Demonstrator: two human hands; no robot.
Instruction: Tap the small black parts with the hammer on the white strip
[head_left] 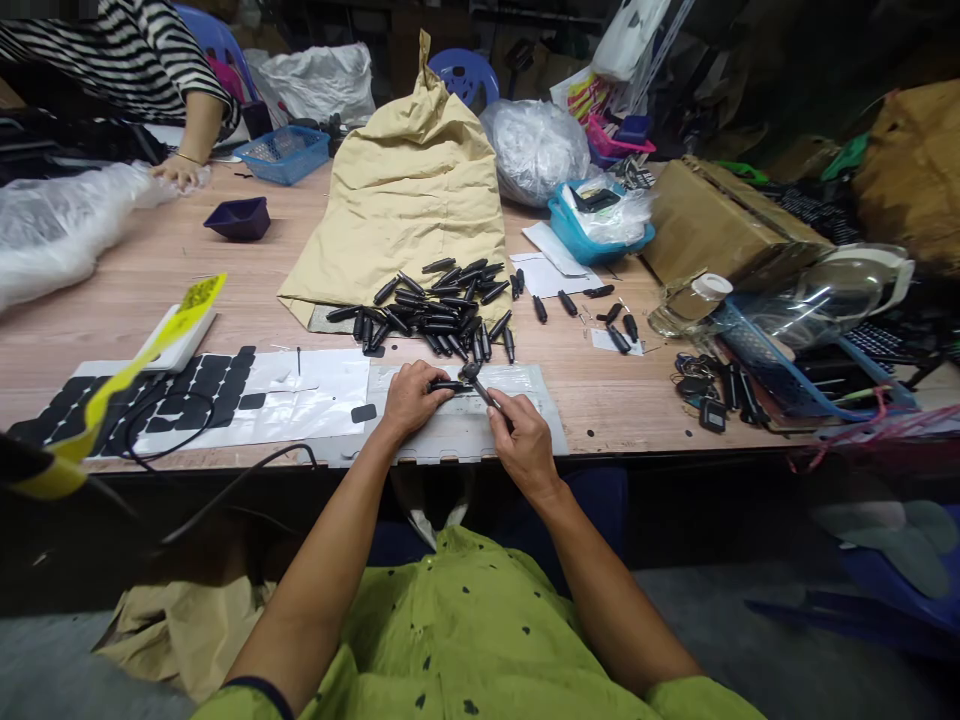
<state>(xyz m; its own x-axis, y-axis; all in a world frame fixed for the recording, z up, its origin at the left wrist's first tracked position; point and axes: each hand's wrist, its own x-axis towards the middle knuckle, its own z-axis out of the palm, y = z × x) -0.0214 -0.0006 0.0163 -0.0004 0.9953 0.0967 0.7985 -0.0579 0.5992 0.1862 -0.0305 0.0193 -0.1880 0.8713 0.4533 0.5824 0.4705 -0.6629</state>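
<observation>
Near the table's front edge, my left hand (412,398) is closed on a slim black tapered piece (448,386), pressed against a grey-white board (450,435). My right hand (523,438) grips the handle of a dark tool with a rounded head (471,372), its exact kind unclear. The tool's head is over the right end of the piece, and I cannot tell whether they touch. Just beyond my hands, a heap of similar black tapered pieces (442,310) lies on the front of a tan cloth sack (420,190).
To the left is a white sheet with black rounded stickers (202,390). A purple tray (238,218) and blue baskets stand farther back. At right are loose black pieces (568,303), a cardboard box (731,220) and a clear jug (832,290). A co-worker's hand (178,172) rests at upper left.
</observation>
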